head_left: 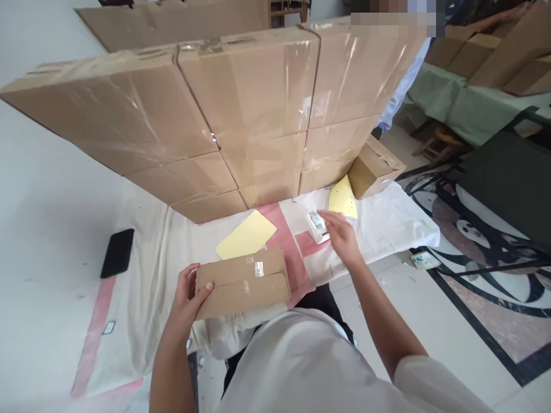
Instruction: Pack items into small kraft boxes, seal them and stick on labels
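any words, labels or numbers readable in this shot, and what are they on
Nothing here reads clearly enough to quote.
White device beside the right hand: a small label, too blurred to read.
Card on the floor: print too small to read.
Small box in the left hand, stacked cartons, yellow sheet, black phone: no print visible.

A wall of stacked cartons (241,115) closes off the far side of the worktop (146,269), and a smaller carton (374,167) lies against its right end. Low cloth-covered room runs between wall and near edge. It is broken by a flat yellow sheet (246,235), a second yellow sheet (343,198) and a white device (316,226). The left hand (189,295) grips a small box (243,284) at the near edge, while the right hand (342,235) hovers over the device. The widest bare stretch lies left, around a black phone (117,252).
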### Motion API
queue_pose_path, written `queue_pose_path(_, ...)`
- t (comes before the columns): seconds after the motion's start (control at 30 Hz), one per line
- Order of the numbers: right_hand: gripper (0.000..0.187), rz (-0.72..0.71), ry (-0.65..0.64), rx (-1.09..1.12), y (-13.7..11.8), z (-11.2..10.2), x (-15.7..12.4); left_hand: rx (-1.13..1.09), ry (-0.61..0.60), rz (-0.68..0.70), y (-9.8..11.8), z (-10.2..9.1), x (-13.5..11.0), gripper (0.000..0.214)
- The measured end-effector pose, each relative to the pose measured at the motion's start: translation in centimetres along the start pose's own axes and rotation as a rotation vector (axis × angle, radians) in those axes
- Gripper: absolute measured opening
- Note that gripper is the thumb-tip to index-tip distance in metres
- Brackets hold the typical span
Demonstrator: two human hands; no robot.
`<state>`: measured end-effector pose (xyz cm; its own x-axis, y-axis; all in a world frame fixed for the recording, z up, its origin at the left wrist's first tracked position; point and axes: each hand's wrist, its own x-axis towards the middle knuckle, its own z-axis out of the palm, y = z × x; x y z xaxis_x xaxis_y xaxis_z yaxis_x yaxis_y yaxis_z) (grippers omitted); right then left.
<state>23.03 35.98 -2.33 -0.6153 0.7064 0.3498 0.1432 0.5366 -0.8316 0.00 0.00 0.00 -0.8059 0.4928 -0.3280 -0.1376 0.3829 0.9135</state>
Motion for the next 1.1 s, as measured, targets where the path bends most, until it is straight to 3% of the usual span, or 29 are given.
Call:
queue_pose_path(0.13, 0.033, 0.24, -0.012, 0.423, -3.6, 4.3, -9.2, -0.014, 0.019, -0.008, 0.1, -0.1, 0.1, 0.071)
queue_pose_path(0.27, 0.036, 0.306, -0.038, 0.537, -4.5, 7.0, -12.8, -0.007, 0.03, -0.018, 0.2, -0.3, 0.1, 0.075)
queue_pose_path(0.43, 0.039, 0.188, -0.115, 0.472, -5.1, 6.6, -13.0, 0.02, 0.069, -0.026, 0.5, -0.1, -0.1, 0.079)
queue_pose_path(0.63, 0.045, 0.183, -0.188, 0.528, -6.1, 6.4, -13.9, 0.045, 0.077, -0.02, 0.7, 0.2, -0.6, 0.073)
queue_pose_path(0.83, 0.038, 0.347, -0.4, 0.778, -5.3, 5.1, -14.0, 0.116, 0.065, -0.009, 0.5, 0.1, -0.7, 0.071)
queue_pose_path(1.0, 0.022, 0.489, -0.328, 0.853, -5.1, 5.4, -14.1, 0.137, 0.072, -0.01, 0.5, 0.1, -0.6, 0.074)
queue_pose_path(1.1, 0.019, 0.495, -0.1, 0.796, -4.8, 6.7, -12.7, 0.14, 0.058, -0.009, 0.5, 0.1, -0.6, 0.071)
